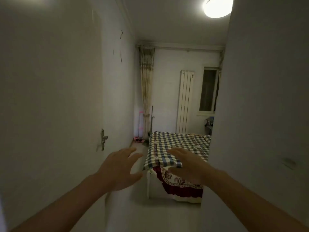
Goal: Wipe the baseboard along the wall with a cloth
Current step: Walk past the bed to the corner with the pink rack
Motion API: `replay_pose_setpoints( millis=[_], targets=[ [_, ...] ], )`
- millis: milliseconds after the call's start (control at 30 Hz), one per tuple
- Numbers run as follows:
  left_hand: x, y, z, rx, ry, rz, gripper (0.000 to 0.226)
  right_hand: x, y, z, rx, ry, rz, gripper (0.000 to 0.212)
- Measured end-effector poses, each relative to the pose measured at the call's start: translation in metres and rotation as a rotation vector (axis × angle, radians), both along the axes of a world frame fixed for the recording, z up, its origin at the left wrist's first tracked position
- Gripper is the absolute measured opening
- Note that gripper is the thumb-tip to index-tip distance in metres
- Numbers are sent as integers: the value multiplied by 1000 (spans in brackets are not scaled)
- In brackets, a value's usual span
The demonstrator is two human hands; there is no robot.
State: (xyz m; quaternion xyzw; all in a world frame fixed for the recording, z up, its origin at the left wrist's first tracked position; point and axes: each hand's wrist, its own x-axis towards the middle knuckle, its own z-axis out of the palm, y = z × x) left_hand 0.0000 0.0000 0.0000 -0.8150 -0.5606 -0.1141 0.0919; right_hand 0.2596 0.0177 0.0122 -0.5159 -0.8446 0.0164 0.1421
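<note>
Well, from the head view I see my left hand (117, 168) and right hand (185, 164) low in the frame's middle, both spread wide, holding nothing. No cloth or baseboard shows; I'd expect a cloth soft, light, bunched in 1 palm.

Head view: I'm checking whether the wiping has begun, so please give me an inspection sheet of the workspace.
Surface: pale floor, bare where it shows.
Job's things: no cloth seen; the baseboard cannot be made out along the left wall.
Clutter: pink and white rolls standing in the far corner by the tied curtain.
Grippers: left hand and right hand both raised in front, fingers spread, holding nothing.
Cables: nothing seen.
Surroundings: door handle on the left, bed with a checked cover, white radiator, window, lit ceiling lamp.
</note>
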Motion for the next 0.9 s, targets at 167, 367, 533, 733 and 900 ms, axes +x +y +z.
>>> replay_pose_setpoints(
  millis=[167,367,533,733,900],
  targets=[
    [2,5,-17,20,-13,23,93,-8,20,-20,-4,-51,29,64],
    [-7,48,-32,32,9,52,90,-19,62,-39,28,-66,55,65],
    [-16,111,-38,24,14,43,92,-25,124,-45,23,-43,61,64],
    [-35,202,-37,-7,17,14,95,-41,212,-50,-23,-39,27,63],
    [-53,274,-44,-10,42,25,100,-65,276,-52,-32,-46,23,66]
  ],
)
